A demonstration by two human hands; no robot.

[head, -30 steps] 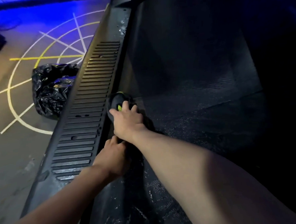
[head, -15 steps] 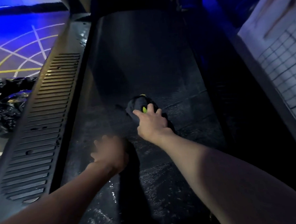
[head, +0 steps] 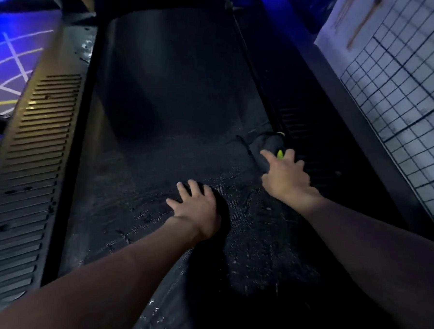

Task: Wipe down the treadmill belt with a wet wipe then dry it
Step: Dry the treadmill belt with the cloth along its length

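right hand [head: 285,177] presses cloth [head: 269,146] on belt [head: 164,147]

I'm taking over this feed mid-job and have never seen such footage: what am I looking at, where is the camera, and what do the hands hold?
There is no robot here. One wide-angle camera sits on a person's head and looks forward and down at two bare arms.

The dark textured strip running up the middle is the treadmill belt; it glistens with wet specks near the bottom. The ribbed side rail runs along its left, and a white gridded panel stands on the right.

The right hand presses a dark cloth with a bright green patch onto the belt's right edge, fingers spread over it rather than closed round it.

The left hand lies flat on the belt, fingers spread, holding nothing.
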